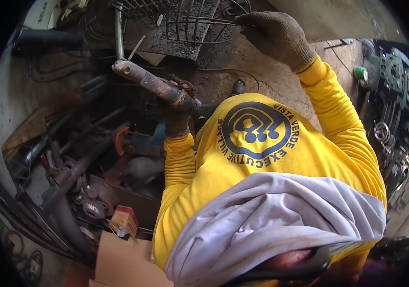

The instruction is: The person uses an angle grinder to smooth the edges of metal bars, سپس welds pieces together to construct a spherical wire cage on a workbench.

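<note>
My left hand [179, 112], in a dark worn glove with fingertips showing, is closed around a grey tubular welding electrode holder [149, 82]. A thin pale rod [138, 47] sticks out by its tip. Up and to the right, my right hand [278, 38] wears a brown knit glove. Its fingers pinch the ends of thin metal rods [214, 21], which run left across a frame of curved metal bars [186, 24]. That frame lies over a dark, grit-covered metal plate [180, 49].
An upright metal bar [119, 33] stands by the holder's tip. Pipes and scrap [77, 167] crowd the left, with a small orange box [124, 220] and a cardboard sheet [128, 263]. Cables cross the floor. A green-rimmed can [360, 73] and dark machinery [398, 81] stand right.
</note>
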The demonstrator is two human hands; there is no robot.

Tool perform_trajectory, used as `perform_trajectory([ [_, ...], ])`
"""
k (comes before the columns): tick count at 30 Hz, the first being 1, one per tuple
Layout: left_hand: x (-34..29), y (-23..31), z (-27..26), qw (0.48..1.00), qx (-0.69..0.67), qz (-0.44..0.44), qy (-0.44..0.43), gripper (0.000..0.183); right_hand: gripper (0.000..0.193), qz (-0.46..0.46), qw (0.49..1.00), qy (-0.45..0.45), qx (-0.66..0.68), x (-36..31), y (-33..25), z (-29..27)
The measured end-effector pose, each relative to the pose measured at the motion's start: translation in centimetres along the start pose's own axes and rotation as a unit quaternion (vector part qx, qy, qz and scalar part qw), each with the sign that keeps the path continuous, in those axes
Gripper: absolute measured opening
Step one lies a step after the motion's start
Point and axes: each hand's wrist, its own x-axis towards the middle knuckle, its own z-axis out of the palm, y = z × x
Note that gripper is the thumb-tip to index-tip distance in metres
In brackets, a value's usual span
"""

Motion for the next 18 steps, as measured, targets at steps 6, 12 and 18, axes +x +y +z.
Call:
perform_trajectory([
  [6, 3.4, -1.1, 1.1, 0.989, 0.094, -0.109, -0.038, 0.037, 0.017, 0.008, 1.0, 0.0, 0.006, -2.9, 3.0, -4.8],
  [12, 3.6, -1.1, 2.1, 0.964, 0.025, -0.262, 0.041, 0.036, 0.019, 0.018, 1.0, 0.022, 0.007, -6.0, 5.1, -6.3],
  [18, 4.0, -1.9, 3.5, 0.904, 0.406, -0.13, 0.028, 0.029, 0.015, 0.079, 0.997, 0.004, 0.009, -7.0, 5.3, -7.0],
])
